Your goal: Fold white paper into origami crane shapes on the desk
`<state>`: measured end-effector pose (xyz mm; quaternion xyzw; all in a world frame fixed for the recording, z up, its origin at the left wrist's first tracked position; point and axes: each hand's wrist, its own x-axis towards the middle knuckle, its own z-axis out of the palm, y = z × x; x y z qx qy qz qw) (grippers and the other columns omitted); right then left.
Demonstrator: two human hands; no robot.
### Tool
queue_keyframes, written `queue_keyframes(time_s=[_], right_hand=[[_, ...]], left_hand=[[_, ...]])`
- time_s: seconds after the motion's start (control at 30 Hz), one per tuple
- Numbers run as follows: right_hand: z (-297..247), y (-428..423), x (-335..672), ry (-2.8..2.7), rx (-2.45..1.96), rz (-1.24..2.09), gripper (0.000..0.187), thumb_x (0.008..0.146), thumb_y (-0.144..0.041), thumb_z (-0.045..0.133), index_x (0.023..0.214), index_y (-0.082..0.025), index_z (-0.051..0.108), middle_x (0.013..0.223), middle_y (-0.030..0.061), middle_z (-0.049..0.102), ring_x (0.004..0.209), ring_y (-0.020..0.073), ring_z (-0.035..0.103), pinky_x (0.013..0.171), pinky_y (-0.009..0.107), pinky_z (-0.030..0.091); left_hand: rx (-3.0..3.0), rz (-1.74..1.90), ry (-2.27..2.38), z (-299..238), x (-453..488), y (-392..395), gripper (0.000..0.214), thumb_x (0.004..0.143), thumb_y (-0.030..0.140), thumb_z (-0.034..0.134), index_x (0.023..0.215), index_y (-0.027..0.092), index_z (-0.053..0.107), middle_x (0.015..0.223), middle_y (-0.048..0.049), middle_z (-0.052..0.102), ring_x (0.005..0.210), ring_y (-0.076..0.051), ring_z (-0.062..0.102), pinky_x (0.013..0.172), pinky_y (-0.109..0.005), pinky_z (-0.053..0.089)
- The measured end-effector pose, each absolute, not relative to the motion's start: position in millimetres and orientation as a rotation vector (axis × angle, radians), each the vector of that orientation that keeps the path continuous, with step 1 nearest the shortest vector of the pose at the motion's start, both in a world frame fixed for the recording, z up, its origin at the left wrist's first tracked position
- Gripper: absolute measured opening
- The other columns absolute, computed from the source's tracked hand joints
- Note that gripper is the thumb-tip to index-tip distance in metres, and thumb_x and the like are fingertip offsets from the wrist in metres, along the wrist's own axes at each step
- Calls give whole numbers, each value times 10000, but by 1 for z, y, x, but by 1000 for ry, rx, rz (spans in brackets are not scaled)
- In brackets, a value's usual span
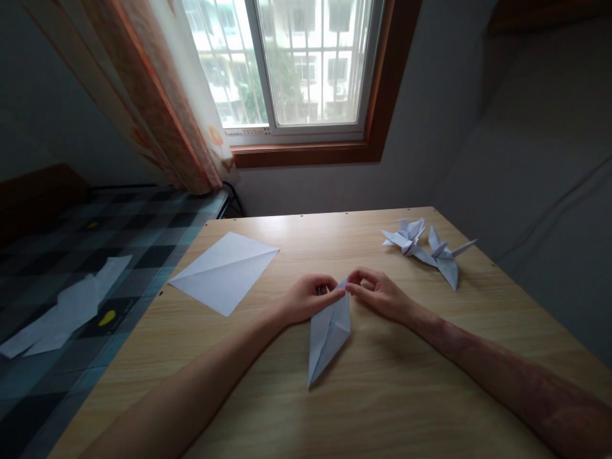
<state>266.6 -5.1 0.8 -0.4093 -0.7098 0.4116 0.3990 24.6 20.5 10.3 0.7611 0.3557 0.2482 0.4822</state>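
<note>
A folded piece of white paper [329, 335], shaped like a long diamond with a split down its middle, lies at the centre of the table with its lower point toward me. My left hand [313, 296] pinches its far tip from the left, thumb on top. From the right, my right hand [375, 293] pinches the same tip between thumb and fingers. The two thumbs nearly meet there, and the fingers hide most of the tip. Left of my hands lies a creased square sheet of white paper [224, 271].
Folded paper cranes [406, 237] [444, 256] rest at the back right of the wooden table [268, 408]. White paper strips [71, 309] lie on a checked bed [29, 395] at the left. A curtain [167, 95] hangs beside the window [310, 64] behind the table.
</note>
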Motion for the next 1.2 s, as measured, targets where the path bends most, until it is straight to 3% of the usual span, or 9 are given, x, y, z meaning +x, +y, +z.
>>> queue_keyframes(time_s=[0.23, 0.43, 0.7, 0.9, 1.1, 1.2], right_hand=[[-6, -2, 266, -1797, -1036, 1104, 418, 947, -583, 781, 813, -188, 755, 854, 47, 704, 849, 210, 633, 729, 294, 494], [0, -2, 269, -1847, -1034, 1025, 539, 1063, -584, 603, 687, -202, 652, 748, 21, 645, 781, 191, 582, 757, 309, 444], [-7, 0, 273, -1743, -1099, 995, 587, 1085, -660, 513, 724, -212, 631, 732, 12, 615, 728, 190, 559, 726, 317, 435], [-10, 2, 272, -1658, -1117, 999, 612, 1086, -682, 486, 726, -211, 635, 719, 17, 607, 715, 194, 563, 697, 318, 451], [-10, -2, 267, -1709, -1108, 1089, 494, 926, -663, 762, 801, -186, 728, 797, 34, 693, 781, 205, 606, 711, 305, 481], [-11, 0, 268, -1716, -1110, 1049, 494, 940, -625, 756, 701, -196, 701, 753, 32, 681, 789, 212, 619, 774, 329, 496]], left_hand=[[1904, 570, 832, 14, 30, 13, 514, 971, 624, 677, 852, 131, 762, 660, 35, 487, 636, -106, 409, 566, -236, 286], [1907, 554, 825, 18, 28, 15, 493, 976, 606, 671, 846, 136, 745, 682, 35, 491, 659, -113, 418, 593, -247, 309], [1860, 584, 850, 24, 27, 15, 478, 926, 610, 731, 980, 135, 756, 829, -20, 649, 779, -166, 556, 674, -261, 416], [1769, 589, 860, 21, 27, 15, 472, 845, 578, 832, 994, 143, 725, 835, -9, 656, 771, -165, 577, 662, -251, 437], [1789, 643, 866, 13, 26, 17, 446, 853, 559, 837, 990, 147, 735, 849, -10, 673, 790, -170, 595, 676, -256, 449], [1777, 644, 832, 11, 26, 17, 437, 862, 540, 837, 1014, 141, 744, 864, -15, 682, 792, -168, 593, 682, -257, 454]])
